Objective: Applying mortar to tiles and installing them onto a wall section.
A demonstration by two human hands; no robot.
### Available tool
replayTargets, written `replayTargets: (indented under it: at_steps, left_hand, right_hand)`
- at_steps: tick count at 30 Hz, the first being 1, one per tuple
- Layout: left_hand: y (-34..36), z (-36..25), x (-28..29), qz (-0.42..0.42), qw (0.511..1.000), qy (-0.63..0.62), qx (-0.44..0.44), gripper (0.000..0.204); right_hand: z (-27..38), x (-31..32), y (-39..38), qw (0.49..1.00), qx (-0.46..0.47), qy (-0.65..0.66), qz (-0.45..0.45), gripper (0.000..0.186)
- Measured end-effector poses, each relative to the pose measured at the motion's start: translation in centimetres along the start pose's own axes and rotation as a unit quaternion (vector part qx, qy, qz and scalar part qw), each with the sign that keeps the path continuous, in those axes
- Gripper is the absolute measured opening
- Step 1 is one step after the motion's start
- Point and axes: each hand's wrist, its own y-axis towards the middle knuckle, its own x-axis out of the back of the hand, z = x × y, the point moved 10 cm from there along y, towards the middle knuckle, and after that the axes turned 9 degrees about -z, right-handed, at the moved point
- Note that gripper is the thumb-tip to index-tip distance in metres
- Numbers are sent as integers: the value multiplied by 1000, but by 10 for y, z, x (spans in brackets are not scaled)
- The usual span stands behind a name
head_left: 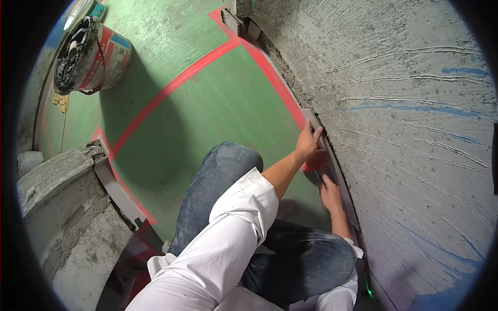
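A long grey strip tile (346, 199) stands along the foot of the rough concrete wall on the right, at the edge of the green floor. My left hand (309, 139) grips its upper part, thumb and fingers closed on it. Lower down, my right hand (331, 196) has curled fingers on the same strip. Between the hands is a blurred red patch (314, 160), partly behind my left forearm; I cannot make out what it is. My white sleeves and dark jeans cover the floor below.
A bucket (106, 62) of dark tools or material stands upper left, beside a yellow cord (60, 102). Red tape (192, 70) crosses the green floor (218, 98). A broken concrete ledge (57, 181) is on the left; the wall (410, 145) bounds the right side.
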Motion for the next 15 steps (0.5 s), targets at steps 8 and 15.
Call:
replayTargets:
  at_steps: [8, 15]
  left_hand:
    - [12, 10, 2, -27, 998, -57, -17, 85]
    - [-1, 0, -7, -24, 999, 37, -24, 85]
  right_hand:
    - [19, -4, 11, 1000, -26, -11, 1, 24]
    - [18, 5, 6, 999, -22, 30, -13, 26]
